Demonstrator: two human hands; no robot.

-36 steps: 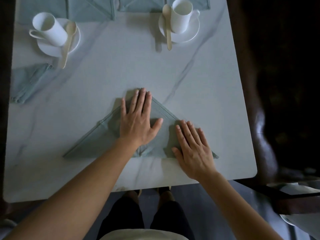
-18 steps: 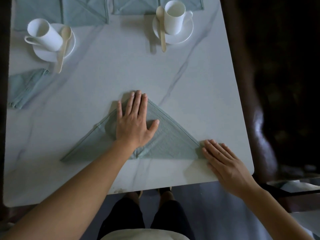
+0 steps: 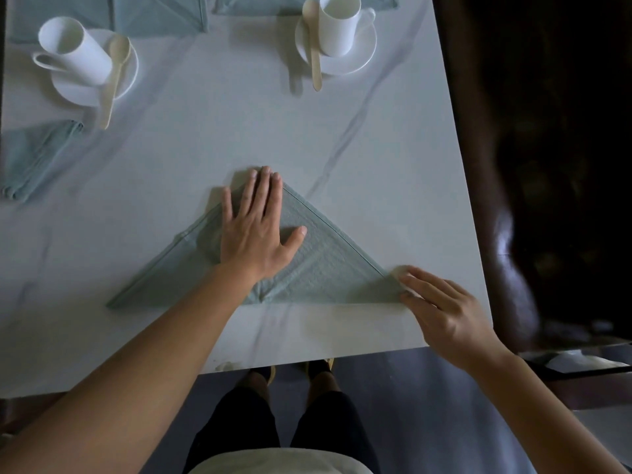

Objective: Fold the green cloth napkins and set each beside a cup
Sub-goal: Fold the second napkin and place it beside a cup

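A green napkin (image 3: 328, 268) lies folded into a wide triangle near the front edge of the white marble table (image 3: 205, 138), apex pointing away from me. My left hand (image 3: 256, 230) presses flat on its middle and apex, fingers stretched out. My right hand (image 3: 444, 309) is at the triangle's right corner, thumb and fingertips closed on the tip. Two white cups stand on saucers at the back: the left cup (image 3: 73, 51) and the right cup (image 3: 338, 23). A folded green napkin (image 3: 30, 155) lies just in front of the left cup.
A wooden spoon (image 3: 114, 77) rests on the left saucer and another spoon (image 3: 314, 46) on the right one. More green napkins (image 3: 157, 15) lie along the far edge. A dark chair (image 3: 513, 241) stands close to the table's right side.
My right hand slid from the napkin's middle out to its right corner and has closed its fingertips on the tip. My left hand stayed pressed on the cloth.
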